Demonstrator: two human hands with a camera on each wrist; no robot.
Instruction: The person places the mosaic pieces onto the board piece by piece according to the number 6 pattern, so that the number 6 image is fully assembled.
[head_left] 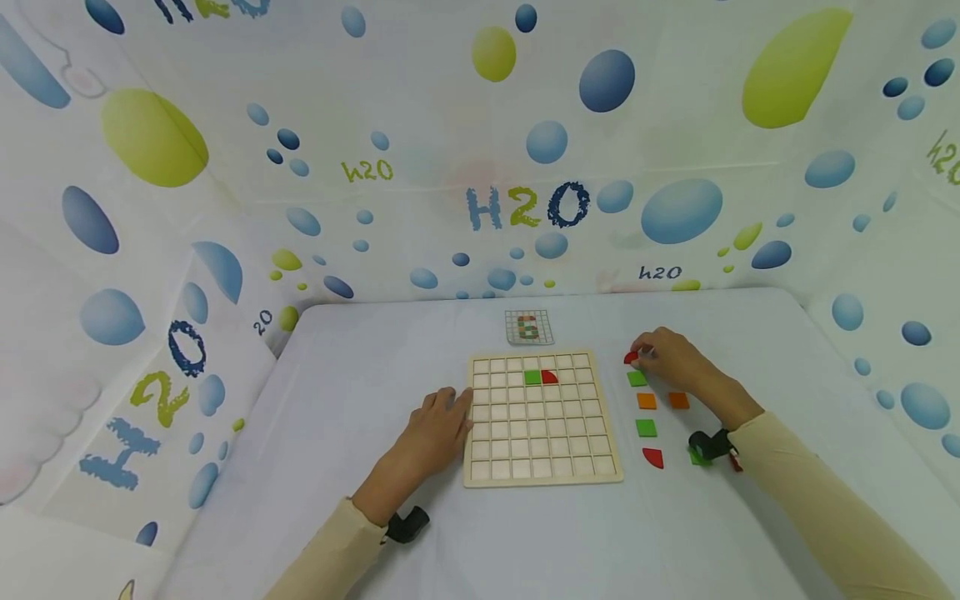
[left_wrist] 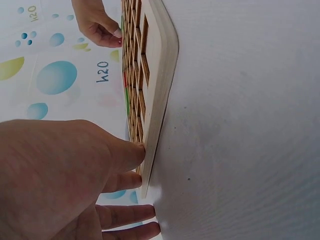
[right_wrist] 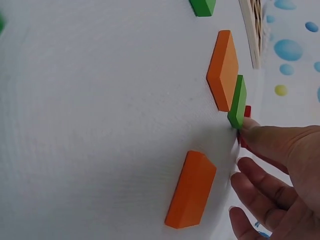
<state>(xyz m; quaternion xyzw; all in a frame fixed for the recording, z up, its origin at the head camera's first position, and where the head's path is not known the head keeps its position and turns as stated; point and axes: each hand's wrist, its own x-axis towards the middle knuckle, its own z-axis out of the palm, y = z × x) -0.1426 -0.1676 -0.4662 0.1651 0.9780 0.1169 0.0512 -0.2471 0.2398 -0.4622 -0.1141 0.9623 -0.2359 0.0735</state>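
My right hand (head_left: 667, 357) pinches one red piece (head_left: 630, 358) at the far end of the loose pieces, right of the one gridded board (head_left: 543, 482); my left hand (head_left: 435, 433), fingers extended, touches the board's left edge; one green square (head_left: 532, 377) and one red quarter-round (head_left: 550, 377) sit side by side in it; on the table lie three green pieces (head_left: 647, 428), two orange (head_left: 647, 402), two more red (head_left: 653, 458), some partly hidden by my wrist; one pattern card (head_left: 528, 327) lies beyond the board; white cloth covers the table (head_left: 375, 350); spotted "H2O" curtains (head_left: 420, 200) surround it.
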